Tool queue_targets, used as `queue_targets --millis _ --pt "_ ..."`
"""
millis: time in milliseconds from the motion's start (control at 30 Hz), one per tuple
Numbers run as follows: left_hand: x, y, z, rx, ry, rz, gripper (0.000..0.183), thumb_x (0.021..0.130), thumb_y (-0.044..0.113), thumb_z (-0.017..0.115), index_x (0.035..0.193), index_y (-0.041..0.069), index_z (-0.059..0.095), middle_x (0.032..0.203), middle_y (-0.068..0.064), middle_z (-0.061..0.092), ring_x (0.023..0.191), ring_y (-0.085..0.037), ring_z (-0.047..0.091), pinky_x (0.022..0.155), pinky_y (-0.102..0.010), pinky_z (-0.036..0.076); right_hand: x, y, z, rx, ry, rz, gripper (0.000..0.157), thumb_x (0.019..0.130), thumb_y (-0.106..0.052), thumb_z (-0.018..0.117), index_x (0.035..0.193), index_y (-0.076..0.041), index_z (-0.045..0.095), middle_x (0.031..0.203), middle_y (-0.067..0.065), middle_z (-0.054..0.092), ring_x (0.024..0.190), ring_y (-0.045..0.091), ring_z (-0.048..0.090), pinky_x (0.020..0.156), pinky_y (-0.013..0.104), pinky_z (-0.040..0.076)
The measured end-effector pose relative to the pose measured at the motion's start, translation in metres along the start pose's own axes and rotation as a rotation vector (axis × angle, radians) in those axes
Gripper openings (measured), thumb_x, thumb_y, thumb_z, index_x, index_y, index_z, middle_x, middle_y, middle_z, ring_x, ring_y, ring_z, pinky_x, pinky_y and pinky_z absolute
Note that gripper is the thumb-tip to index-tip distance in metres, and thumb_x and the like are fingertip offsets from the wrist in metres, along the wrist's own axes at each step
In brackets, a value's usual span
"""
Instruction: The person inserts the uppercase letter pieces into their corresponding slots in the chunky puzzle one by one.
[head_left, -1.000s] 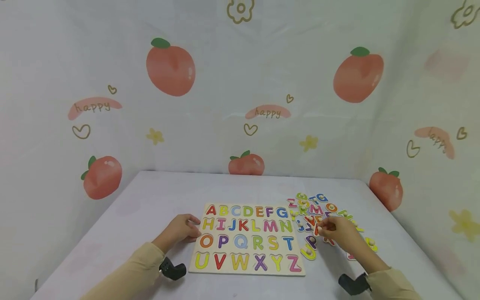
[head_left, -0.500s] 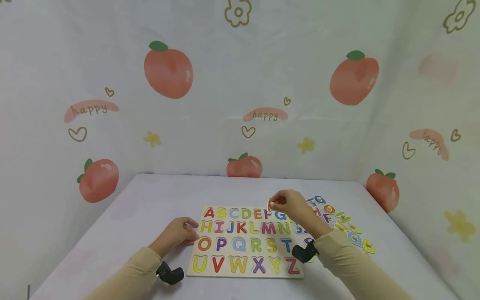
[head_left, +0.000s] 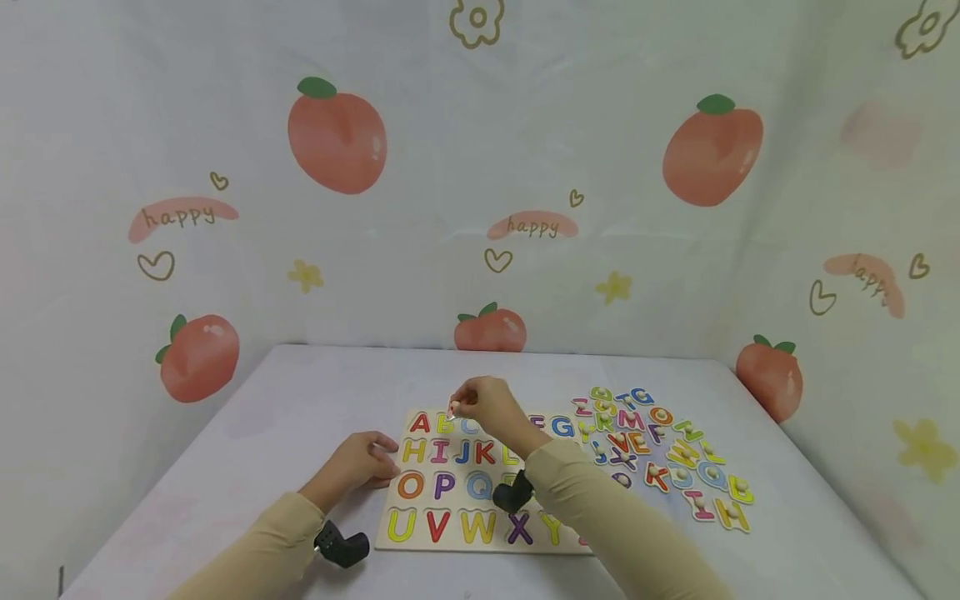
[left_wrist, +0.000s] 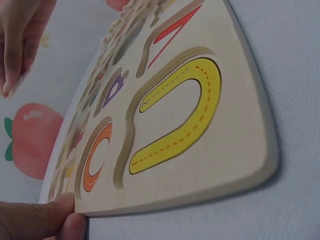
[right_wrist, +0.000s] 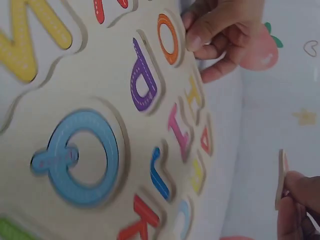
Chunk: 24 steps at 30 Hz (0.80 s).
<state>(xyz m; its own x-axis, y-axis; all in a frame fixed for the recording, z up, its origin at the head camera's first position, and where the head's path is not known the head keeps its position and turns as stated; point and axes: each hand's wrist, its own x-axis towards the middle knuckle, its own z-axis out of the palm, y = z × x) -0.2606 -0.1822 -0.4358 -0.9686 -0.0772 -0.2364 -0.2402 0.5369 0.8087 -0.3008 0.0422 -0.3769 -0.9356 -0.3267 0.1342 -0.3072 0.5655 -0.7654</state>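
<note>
A wooden alphabet puzzle board (head_left: 450, 546) lies flat, its recesses printed A to Z. My left hand (head_left: 360, 461) grips its left edge beside H and O; in the left wrist view the thumb (left_wrist: 62, 200) touches the rim, with a fingertip just below. Over the top row, near B, my right hand (head_left: 491, 408) pinches a small letter piece (head_left: 452, 409), held above the board. The right wrist view shows that piece (right_wrist: 280, 180) edge-on between thumb and finger, so its letter cannot be read. My right forearm hides part of the board's right side.
Several knobbed letter pieces, among them a red K (head_left: 656, 477), a pink I (head_left: 699, 505) and a yellow H (head_left: 732, 515), lie scattered right of the board. A fruit-printed curtain (head_left: 405, 275) stands behind the white table (head_left: 345, 375).
My right hand has carried the letter piece from the scattered pile leftward across the board's top row to near B. The left hand has stayed at the board's left edge.
</note>
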Motion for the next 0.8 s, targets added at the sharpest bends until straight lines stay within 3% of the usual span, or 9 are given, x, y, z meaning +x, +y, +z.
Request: queue_targets --millis 233,500,800 --pt "0.000 0.001 -0.003 -0.003 -0.014 0.006 0.037 0.078 0.001 0.076 0.112 -0.003 0.061 0.080 -0.009 0.062 0.063 -0.014 0.060 0.059 -0.025 0.054 0.017 0.004 0.034 0.010 0.046 -0.057 0.007 0.088 -0.010 0.070 0.093 -0.006 0.069 0.083 0.001 0.066 0.076 0.008 0.059 0.068 0.021 0.051" --pt "0.001 0.001 -0.002 -0.032 -0.020 0.009 0.036 0.077 -0.003 0.074 0.111 -0.003 0.061 0.079 -0.009 0.062 0.061 -0.014 0.061 0.059 -0.026 0.056 0.030 0.012 0.067 -0.003 0.085 -0.015 0.005 0.086 -0.009 0.072 0.091 -0.007 0.070 0.077 -0.001 0.064 0.068 0.005 0.053 0.062 0.019 0.046" --pt "-0.001 -0.001 -0.001 -0.039 -0.012 0.014 0.035 0.077 -0.004 0.074 0.109 -0.004 0.061 0.078 -0.009 0.062 0.061 -0.014 0.061 0.058 -0.027 0.056 0.036 0.012 0.081 0.010 0.089 0.016 0.002 0.087 -0.004 0.068 0.088 -0.003 0.070 0.072 0.000 0.062 0.062 0.004 0.052 0.056 0.018 0.045"
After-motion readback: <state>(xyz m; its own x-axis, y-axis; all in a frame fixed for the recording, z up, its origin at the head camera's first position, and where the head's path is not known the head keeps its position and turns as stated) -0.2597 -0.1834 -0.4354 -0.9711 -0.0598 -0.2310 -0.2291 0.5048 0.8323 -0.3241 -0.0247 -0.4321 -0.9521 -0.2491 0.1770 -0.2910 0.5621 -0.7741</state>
